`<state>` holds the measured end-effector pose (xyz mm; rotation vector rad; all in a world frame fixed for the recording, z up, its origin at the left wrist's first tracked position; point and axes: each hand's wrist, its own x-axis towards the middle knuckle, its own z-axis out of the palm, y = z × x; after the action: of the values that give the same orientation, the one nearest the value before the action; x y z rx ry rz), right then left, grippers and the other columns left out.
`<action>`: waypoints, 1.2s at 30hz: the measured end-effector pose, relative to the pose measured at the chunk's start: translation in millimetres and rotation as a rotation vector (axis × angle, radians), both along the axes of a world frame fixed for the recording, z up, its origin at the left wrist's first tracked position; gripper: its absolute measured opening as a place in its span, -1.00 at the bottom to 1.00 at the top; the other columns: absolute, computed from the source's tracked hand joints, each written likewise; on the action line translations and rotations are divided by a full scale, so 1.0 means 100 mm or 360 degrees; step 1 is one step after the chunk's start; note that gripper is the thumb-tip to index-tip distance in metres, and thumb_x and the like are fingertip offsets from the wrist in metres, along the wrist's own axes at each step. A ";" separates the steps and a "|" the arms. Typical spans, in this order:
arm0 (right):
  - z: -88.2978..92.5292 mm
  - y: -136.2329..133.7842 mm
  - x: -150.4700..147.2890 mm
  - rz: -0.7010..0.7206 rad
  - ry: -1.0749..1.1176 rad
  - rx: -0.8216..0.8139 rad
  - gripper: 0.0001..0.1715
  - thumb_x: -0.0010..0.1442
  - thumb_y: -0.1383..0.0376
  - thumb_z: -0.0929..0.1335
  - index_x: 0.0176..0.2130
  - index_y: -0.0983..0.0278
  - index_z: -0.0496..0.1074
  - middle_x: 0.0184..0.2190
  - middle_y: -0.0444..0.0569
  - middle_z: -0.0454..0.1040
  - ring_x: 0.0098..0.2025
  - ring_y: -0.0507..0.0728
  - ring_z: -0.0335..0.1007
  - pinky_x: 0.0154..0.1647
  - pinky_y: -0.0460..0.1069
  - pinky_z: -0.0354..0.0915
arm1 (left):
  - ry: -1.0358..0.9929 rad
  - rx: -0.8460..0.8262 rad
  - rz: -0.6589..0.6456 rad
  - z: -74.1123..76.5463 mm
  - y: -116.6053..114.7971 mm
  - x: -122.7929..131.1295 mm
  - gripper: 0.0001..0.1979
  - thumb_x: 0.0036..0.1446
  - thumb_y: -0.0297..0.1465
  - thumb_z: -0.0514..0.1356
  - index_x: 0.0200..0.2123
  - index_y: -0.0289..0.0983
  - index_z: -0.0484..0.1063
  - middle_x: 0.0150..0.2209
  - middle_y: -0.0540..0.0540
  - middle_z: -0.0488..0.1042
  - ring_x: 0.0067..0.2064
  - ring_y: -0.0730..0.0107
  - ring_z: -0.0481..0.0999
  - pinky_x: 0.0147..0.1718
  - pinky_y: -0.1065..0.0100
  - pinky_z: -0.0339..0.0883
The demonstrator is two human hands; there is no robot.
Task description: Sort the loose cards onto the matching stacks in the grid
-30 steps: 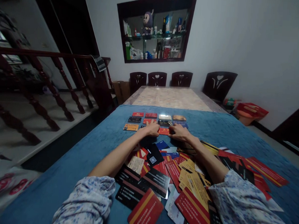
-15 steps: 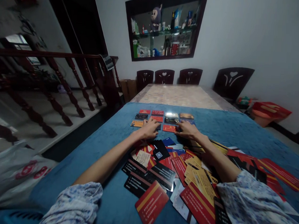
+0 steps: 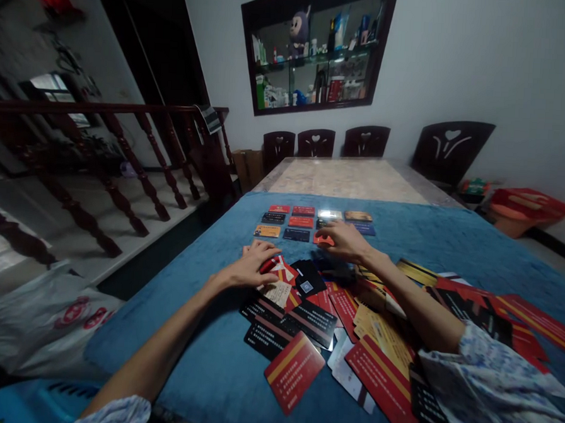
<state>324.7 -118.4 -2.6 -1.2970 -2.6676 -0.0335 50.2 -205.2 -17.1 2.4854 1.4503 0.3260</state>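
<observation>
Near the left top of a loose pile, my left hand (image 3: 252,265) is curled with thumb and fingers around the edge of a red card (image 3: 269,264). My right hand (image 3: 345,241) bends over another red card (image 3: 323,239), at the near row of a neat grid; its fingers and thumb are at that card and partly cover it. Left of it in the row lie a dark blue card (image 3: 296,235) and an orange card (image 3: 267,231). The pile holds black cards (image 3: 312,325), gold cards (image 3: 384,340) and red cards (image 3: 294,371), overlapping. A dark blurred patch shows under my right wrist.
A blue cloth (image 3: 198,371) covers the near table; the bare tabletop (image 3: 360,179) shows beyond. Dark chairs (image 3: 367,142) stand behind. More cards (image 3: 539,319) spread at right. A white plastic bag (image 3: 44,325) and a blue stool (image 3: 30,403) are at left, beside a wooden railing (image 3: 103,108).
My left hand has moved back from the grid to the pile, uncovering the dark blue card. My right hand has shifted left over the red card. The view has turned slightly.
</observation>
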 end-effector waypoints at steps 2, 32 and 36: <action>0.00 -0.05 -0.06 0.0064 0.0033 0.0013 -0.67 0.20 0.22 0.35 -0.04 0.20 0.53 -0.10 0.08 0.51 -0.02 0.26 0.33 -0.20 0.02 0.19 | -0.0013 -0.0102 -0.0051 0.01 -0.08 -0.04 -0.18 0.01 0.00 0.31 0.29 -0.11 0.20 0.25 -0.27 0.20 0.26 -0.18 0.10 0.16 -0.22 0.03; -0.17 -0.35 -0.45 0.0778 0.0207 -0.0210 -0.66 0.22 0.11 0.38 -0.09 0.25 0.54 -0.21 0.05 0.51 -0.16 0.18 0.34 -0.15 0.04 0.17 | -0.0030 -0.0130 0.0159 -0.18 -0.07 -0.07 -0.30 0.09 -0.09 0.28 0.27 -0.11 0.24 0.30 -0.26 0.15 0.33 -0.10 0.06 0.24 -0.17 -0.06; -0.23 -0.42 -0.50 0.0814 0.0139 -0.0260 -0.53 0.17 -0.01 0.40 -0.04 0.22 0.52 -0.14 0.07 0.46 -0.12 0.23 0.30 -0.20 0.06 0.17 | -0.0084 0.0019 0.0196 -0.23 -0.05 0.00 -0.55 0.19 -0.24 0.21 0.15 -0.17 0.37 0.19 -0.21 0.30 0.25 0.02 0.18 0.21 -0.09 0.01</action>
<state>274.9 -160.3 -25.6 -0.5972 -2.8832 0.3041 50.3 -210.7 -40.1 2.3827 1.5881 0.4213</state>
